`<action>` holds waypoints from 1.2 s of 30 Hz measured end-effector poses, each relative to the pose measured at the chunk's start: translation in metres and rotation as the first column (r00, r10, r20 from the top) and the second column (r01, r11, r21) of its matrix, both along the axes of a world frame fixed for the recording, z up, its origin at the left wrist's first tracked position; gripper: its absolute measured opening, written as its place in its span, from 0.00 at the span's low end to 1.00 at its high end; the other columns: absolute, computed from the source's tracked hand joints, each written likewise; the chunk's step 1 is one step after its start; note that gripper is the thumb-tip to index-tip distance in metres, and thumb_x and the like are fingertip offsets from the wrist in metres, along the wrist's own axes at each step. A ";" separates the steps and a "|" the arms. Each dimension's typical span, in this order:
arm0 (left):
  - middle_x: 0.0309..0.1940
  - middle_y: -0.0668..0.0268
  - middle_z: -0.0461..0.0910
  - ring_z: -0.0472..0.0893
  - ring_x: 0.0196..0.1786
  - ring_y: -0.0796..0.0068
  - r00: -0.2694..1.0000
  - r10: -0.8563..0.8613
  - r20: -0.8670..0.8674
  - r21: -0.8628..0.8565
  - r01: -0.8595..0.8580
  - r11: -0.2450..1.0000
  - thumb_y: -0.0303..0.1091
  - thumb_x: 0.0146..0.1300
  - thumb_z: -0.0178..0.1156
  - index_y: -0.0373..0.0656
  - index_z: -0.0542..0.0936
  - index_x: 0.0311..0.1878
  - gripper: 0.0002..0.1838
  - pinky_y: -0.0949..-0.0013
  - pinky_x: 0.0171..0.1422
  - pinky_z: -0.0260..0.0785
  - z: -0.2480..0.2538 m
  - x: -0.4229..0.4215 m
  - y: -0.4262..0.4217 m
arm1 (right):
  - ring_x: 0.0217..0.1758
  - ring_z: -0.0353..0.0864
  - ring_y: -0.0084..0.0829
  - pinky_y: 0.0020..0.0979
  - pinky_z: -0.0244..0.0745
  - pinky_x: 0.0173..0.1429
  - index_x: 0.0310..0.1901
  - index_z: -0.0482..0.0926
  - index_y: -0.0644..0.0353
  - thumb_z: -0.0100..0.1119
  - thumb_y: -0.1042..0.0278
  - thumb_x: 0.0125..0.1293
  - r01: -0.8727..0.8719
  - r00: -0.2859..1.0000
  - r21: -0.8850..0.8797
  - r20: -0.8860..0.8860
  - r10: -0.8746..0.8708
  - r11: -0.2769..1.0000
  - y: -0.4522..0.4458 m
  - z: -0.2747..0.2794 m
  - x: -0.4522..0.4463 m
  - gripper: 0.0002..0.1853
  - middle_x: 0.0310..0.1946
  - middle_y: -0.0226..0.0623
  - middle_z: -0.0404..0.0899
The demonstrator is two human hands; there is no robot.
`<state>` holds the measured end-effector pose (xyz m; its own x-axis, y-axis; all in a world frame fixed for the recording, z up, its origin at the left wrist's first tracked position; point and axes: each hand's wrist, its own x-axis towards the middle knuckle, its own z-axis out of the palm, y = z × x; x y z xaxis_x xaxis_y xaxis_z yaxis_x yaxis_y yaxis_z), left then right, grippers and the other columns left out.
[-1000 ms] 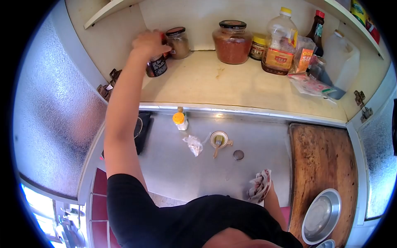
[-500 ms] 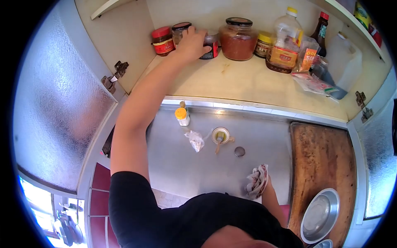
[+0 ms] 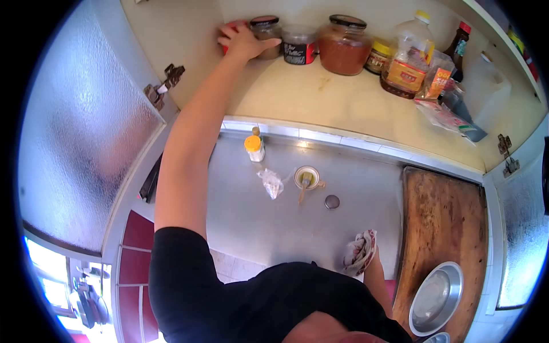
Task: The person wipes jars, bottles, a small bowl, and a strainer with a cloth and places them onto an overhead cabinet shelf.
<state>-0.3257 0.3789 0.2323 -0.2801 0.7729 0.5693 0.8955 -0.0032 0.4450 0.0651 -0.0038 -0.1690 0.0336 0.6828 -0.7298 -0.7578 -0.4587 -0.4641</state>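
Observation:
My left hand (image 3: 245, 43) is in the cabinet, fingers spread, over a red-lidded jar (image 3: 224, 38) at the left end of the shelf. It also covers part of a black-lidded glass jar (image 3: 267, 35). Just to the right stand a tub with a black label (image 3: 299, 47) and a large jar of reddish contents (image 3: 345, 48). Low on the right, my right hand (image 3: 373, 264) is closed on a crumpled patterned cloth (image 3: 359, 251); the cloth hides most of its fingers.
On the metal counter (image 3: 251, 223) are a yellow-capped bottle (image 3: 254, 150), a plastic bag (image 3: 271, 183), a small bowl (image 3: 306, 177) with a brush and a round lid (image 3: 331, 202). A wooden board (image 3: 443, 228) bears a metal basin (image 3: 436, 298). An oil bottle (image 3: 407, 63) stands on the shelf.
My left hand first moved right with the black-labelled tub, which now stands released beside the large jar. The hand has since moved back left to the red-lidded jar. The camera view has shifted slightly.

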 end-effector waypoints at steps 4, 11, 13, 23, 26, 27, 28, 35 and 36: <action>0.67 0.39 0.51 0.55 0.67 0.39 0.986 0.144 -0.086 0.006 -0.144 0.990 0.54 0.47 0.71 0.36 0.56 0.68 0.52 0.49 0.66 0.59 0.008 0.033 -0.027 | 0.28 0.73 0.33 0.36 0.70 0.28 0.34 0.72 0.50 0.48 0.44 0.67 -0.075 0.994 0.122 0.084 0.065 0.990 0.003 -0.009 -0.006 0.17 0.27 0.32 0.72; 0.67 0.43 0.51 0.55 0.67 0.41 0.998 -0.035 0.045 0.014 0.034 0.999 0.56 0.45 0.70 0.38 0.57 0.67 0.51 0.50 0.70 0.53 0.016 0.009 -0.034 | 0.36 0.71 0.28 0.29 0.71 0.39 0.40 0.71 0.53 0.44 0.64 0.69 -0.816 0.129 -0.032 0.963 0.235 0.577 0.012 -0.029 -0.016 0.06 0.33 0.29 0.71; 0.54 0.46 0.70 0.70 0.56 0.48 0.916 -0.355 0.188 0.287 0.294 0.912 0.50 0.54 0.65 0.37 0.66 0.62 0.37 0.54 0.62 0.64 0.016 0.004 -0.065 | 0.35 0.71 0.28 0.27 0.71 0.39 0.40 0.71 0.54 0.44 0.63 0.69 -0.499 0.807 0.241 0.480 0.344 0.832 0.011 -0.087 0.003 0.07 0.34 0.30 0.71; 0.51 0.55 0.70 0.73 0.50 0.65 0.743 -0.035 0.668 -0.131 0.164 0.978 0.34 0.51 0.68 0.33 0.66 0.55 0.30 0.64 0.53 0.68 -0.343 -0.051 -0.169 | 0.47 0.77 0.35 0.37 0.77 0.47 0.57 0.69 0.59 0.48 0.57 0.70 -0.407 0.892 0.314 0.337 0.301 0.858 -0.017 0.041 -0.032 0.20 0.51 0.41 0.74; 0.59 0.48 0.65 0.66 0.61 0.51 0.937 0.114 0.330 -0.255 -0.027 0.966 0.45 0.45 0.73 0.32 0.59 0.63 0.47 0.58 0.65 0.60 -0.437 -0.074 -0.101 | 0.59 0.71 0.48 0.49 0.72 0.60 0.65 0.62 0.63 0.40 0.55 0.71 -0.174 0.925 0.404 -0.246 0.290 0.898 -0.019 0.036 -0.034 0.27 0.60 0.48 0.68; 0.61 0.47 0.64 0.64 0.63 0.50 0.942 0.153 0.298 -0.303 -0.058 0.951 0.47 0.43 0.74 0.32 0.59 0.64 0.50 0.57 0.67 0.58 -0.436 -0.070 -0.085 | 0.59 0.71 0.50 0.51 0.71 0.59 0.65 0.62 0.62 0.39 0.55 0.70 -0.095 0.942 0.352 -0.271 0.198 0.931 -0.018 0.040 -0.044 0.27 0.60 0.49 0.68; 0.63 0.46 0.62 0.61 0.66 0.48 0.944 0.190 0.269 -0.348 -0.089 0.933 0.49 0.42 0.74 0.32 0.58 0.64 0.52 0.57 0.69 0.55 -0.442 -0.068 -0.069 | 0.59 0.71 0.51 0.53 0.71 0.59 0.65 0.62 0.62 0.38 0.55 0.70 -0.014 0.952 0.298 -0.287 0.104 0.954 -0.017 0.053 -0.055 0.27 0.60 0.49 0.68; 0.53 0.54 0.72 0.73 0.56 0.59 0.696 -0.118 0.708 0.042 0.125 0.991 0.37 0.39 0.77 0.35 0.64 0.59 0.44 0.61 0.63 0.65 -0.474 -0.079 -0.008 | 0.60 0.70 0.50 0.55 0.71 0.56 0.67 0.61 0.59 0.39 0.55 0.69 -0.036 0.969 0.338 -0.217 0.115 0.940 -0.011 0.059 -0.078 0.28 0.64 0.47 0.65; 0.52 0.56 0.73 0.74 0.54 0.61 0.708 -0.066 0.704 0.027 0.065 0.997 0.34 0.39 0.76 0.35 0.65 0.58 0.42 0.62 0.61 0.66 -0.474 -0.080 -0.007 | 0.59 0.70 0.50 0.54 0.71 0.57 0.67 0.61 0.59 0.39 0.55 0.69 -0.027 0.972 0.321 -0.213 0.100 0.947 -0.010 0.051 -0.078 0.28 0.64 0.46 0.65</action>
